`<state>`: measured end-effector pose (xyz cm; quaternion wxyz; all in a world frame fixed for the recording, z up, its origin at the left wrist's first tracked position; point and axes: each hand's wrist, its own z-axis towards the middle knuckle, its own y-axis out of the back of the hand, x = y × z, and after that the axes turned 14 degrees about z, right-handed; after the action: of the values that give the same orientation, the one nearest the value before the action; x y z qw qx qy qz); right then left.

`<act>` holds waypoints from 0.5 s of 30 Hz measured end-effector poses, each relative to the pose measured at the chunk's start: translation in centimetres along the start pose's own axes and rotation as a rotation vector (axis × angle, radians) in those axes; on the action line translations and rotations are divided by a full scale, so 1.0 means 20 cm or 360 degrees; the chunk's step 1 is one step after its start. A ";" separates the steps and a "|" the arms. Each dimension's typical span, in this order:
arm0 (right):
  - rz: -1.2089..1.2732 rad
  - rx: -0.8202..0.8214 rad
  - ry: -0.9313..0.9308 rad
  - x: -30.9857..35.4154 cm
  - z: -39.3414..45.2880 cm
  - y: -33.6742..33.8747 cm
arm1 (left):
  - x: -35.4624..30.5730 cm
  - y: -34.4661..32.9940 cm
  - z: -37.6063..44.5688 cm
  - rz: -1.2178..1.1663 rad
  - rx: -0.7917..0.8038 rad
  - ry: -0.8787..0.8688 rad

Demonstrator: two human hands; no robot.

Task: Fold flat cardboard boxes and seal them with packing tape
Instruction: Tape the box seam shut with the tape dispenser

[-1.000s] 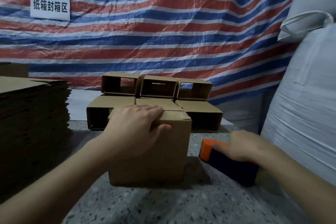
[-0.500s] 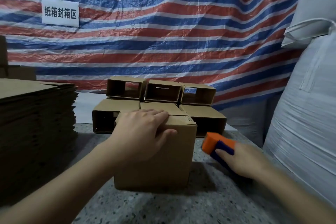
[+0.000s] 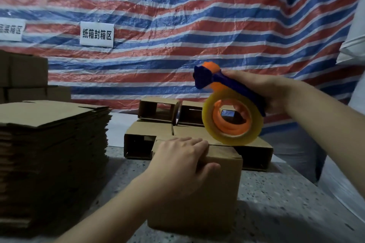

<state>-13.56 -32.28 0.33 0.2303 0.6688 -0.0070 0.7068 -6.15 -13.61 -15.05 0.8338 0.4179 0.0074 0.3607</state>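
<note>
A folded cardboard box [image 3: 209,199] stands on the speckled table [image 3: 286,203] in front of me. My left hand [image 3: 181,162] presses flat on its closed top flaps, thumb over the front edge. My right hand [image 3: 262,89] grips the blue handle of a tape dispenser [image 3: 231,108] with an orange hub and a clear tape roll. The dispenser hangs in the air just above the far right corner of the box, its blue toothed head pointing up and left.
A tall stack of flat cardboard blanks [image 3: 51,156] fills the left. Several open-ended folded boxes [image 3: 156,122] lie in two rows behind the box. A striped tarp [image 3: 177,16] with white signs hangs behind. White sacks [image 3: 351,144] stand at the right.
My right hand has lifted the tape dispenser off the table and carried it up over the box's far right corner. My left hand stays pressed on the box top.
</note>
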 end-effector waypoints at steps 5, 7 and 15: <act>-0.0191 0.0026 -0.0195 -0.01 0.07 -0.05 | 0.01 0.01 0.02 -0.0159 0.0059 0.0055; -0.0249 -0.0002 -0.0196 -0.01 0.09 -0.06 | 0.01 0.04 0.02 -0.0404 0.0113 0.0181; -0.0616 0.0167 -0.0240 0.09 0.15 -0.14 | 0.19 0.12 0.17 -0.2267 0.0157 0.1563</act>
<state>-9.85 -30.07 1.54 0.3254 0.7198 0.1410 0.5967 -3.81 -12.73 -10.08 0.7444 0.1463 0.6424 -0.1086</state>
